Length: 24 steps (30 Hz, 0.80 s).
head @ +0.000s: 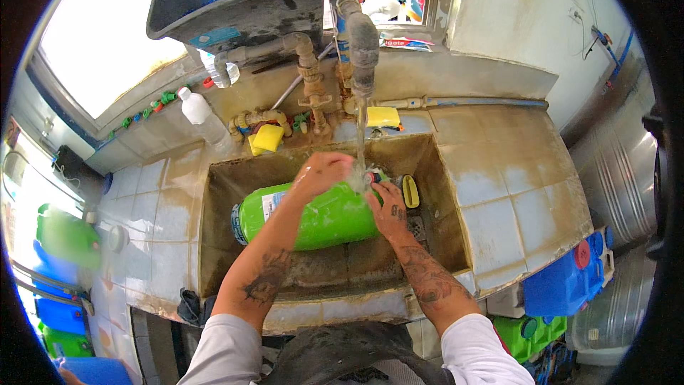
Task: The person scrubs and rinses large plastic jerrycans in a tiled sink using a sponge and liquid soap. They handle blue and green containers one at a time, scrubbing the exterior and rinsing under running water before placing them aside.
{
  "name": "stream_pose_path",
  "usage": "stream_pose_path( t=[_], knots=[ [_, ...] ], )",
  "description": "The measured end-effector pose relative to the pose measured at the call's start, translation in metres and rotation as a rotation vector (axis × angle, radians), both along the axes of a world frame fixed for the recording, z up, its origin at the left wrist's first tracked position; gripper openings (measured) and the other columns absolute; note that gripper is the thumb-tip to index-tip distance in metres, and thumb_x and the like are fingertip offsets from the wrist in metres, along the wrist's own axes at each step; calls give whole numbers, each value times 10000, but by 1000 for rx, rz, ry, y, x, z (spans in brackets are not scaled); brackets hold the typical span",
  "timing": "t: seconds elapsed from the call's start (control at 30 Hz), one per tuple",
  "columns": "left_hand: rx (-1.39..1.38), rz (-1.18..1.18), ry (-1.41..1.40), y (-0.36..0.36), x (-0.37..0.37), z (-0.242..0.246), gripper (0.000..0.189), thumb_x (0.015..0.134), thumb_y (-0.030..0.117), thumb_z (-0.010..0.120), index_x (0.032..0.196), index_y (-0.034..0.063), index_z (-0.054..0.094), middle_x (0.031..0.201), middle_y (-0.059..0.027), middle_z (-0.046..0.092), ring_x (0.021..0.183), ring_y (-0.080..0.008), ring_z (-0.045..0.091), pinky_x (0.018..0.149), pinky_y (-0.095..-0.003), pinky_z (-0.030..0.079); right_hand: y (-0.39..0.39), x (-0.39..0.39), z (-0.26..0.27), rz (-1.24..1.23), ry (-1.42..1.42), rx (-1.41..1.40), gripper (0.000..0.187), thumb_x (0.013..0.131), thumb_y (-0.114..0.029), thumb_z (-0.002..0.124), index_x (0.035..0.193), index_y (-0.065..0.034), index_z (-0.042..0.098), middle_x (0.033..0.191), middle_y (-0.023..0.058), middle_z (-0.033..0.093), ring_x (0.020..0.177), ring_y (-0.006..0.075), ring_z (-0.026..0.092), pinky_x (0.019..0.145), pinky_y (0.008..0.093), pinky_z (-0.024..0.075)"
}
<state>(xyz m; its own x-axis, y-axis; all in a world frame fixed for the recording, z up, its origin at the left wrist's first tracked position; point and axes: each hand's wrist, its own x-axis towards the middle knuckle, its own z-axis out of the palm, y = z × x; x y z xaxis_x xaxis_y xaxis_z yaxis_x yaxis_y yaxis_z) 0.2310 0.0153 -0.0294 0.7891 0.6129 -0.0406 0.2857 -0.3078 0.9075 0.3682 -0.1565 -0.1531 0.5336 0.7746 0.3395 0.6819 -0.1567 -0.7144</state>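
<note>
A green plastic water jug lies on its side in a stained tiled sink. It has a dark blue cap at its left end and a white label. Water runs from the pipe faucet onto its right end. My right hand rests on that end, its fingers beside a small red and black fitting. Above the jug is my left hand, blurred, close to the stream; whether it holds anything cannot be made out. A yellow-rimmed brush or scrubber lies right of my right hand.
Yellow sponges and another yellow sponge lie along the sink's back edge. A clear plastic bottle stands at the back left. A black tub sits above the pipes. Blue jugs stand low on the right, more jugs on the left.
</note>
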Motion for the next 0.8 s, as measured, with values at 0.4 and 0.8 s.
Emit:
stream_pose_path(
  t=[0.4, 0.8],
  knots=[
    [-34, 858, 206, 15, -279, -97, 833, 812, 486, 759, 1422, -25, 516, 1379, -291, 566, 1286, -366, 563, 1075, -442, 430, 1, -28, 8, 123, 137, -274, 676, 1038, -483, 486, 1573, -115, 297, 1580, 218, 307, 1449, 427, 287, 1170, 556, 280],
    [618, 305, -10, -38, -144, 69, 783, 865, 600, 656, 1441, 85, 530, 1182, -224, 696, 1112, -421, 651, 963, -501, 497, 68, 1, 31, 184, 531, -270, 796, 1026, -615, 377, 1618, -117, 189, 1676, 155, 137, 1537, 372, 129, 1234, 503, 129]
  ],
)
